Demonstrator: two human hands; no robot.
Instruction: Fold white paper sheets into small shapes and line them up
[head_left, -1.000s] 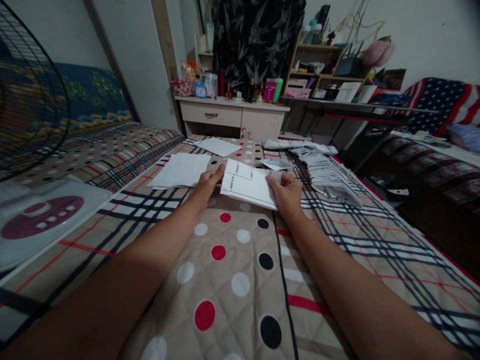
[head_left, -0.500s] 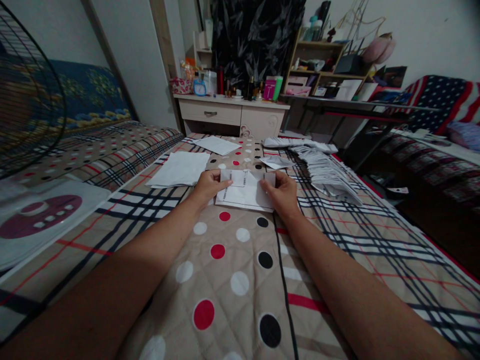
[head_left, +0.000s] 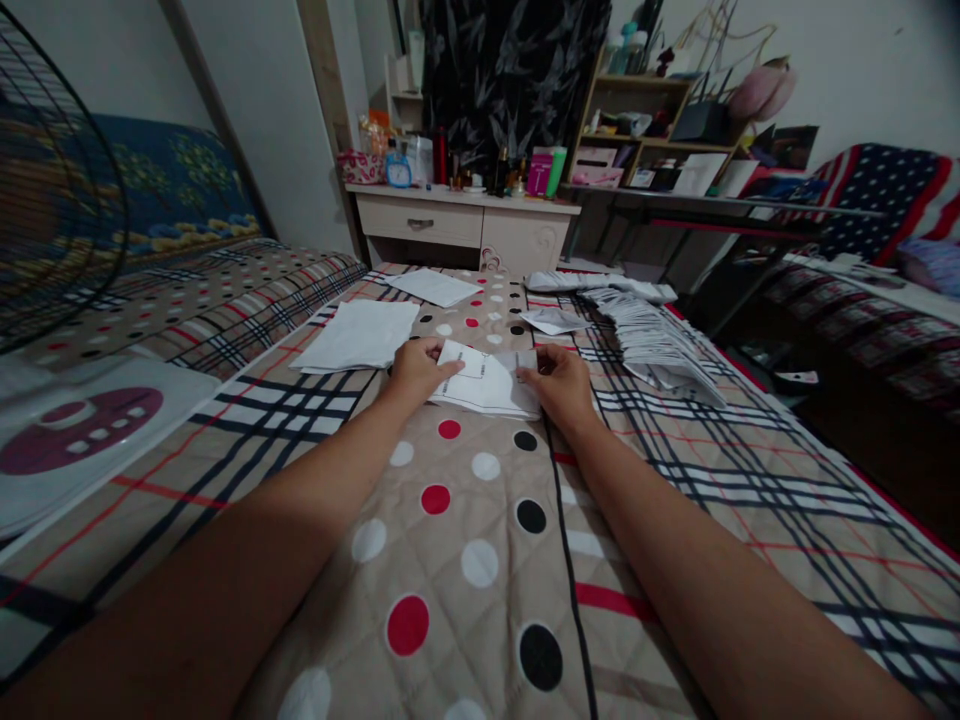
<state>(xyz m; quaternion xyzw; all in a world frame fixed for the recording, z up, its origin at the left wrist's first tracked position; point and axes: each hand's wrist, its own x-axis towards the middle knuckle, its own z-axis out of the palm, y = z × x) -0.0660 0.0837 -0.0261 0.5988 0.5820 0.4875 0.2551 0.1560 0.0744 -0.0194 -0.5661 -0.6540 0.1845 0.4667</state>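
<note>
The left hand (head_left: 420,372) and the right hand (head_left: 561,385) hold a white printed sheet (head_left: 487,385) between them, low over the middle of the bed (head_left: 480,520). The left grip is closed on the sheet's left end, the thumb lying on its printed face; the right grip is clamped on the right end in the same way, thumb in front and fingers behind. The sheet shows thin black lines and small print too fine to read, and its near edge sits just above the dotted strip of the quilted cover. Beyond the left hand, a stack of plain white paper (head_left: 358,335) lies flat, and past it another white sheet (head_left: 433,287). Beyond the right hand lies a small folded paper (head_left: 555,320), with a long row of overlapping folded papers (head_left: 652,345) to its right and a flattened white bundle (head_left: 600,287) at the row's far end. A white plastic bag (head_left: 97,425) with a purple print rests at the far left, near a fan (head_left: 60,180); a pale dresser (head_left: 465,225) stands past the bed, bearing a blue clock (head_left: 398,171) and bottles
</note>
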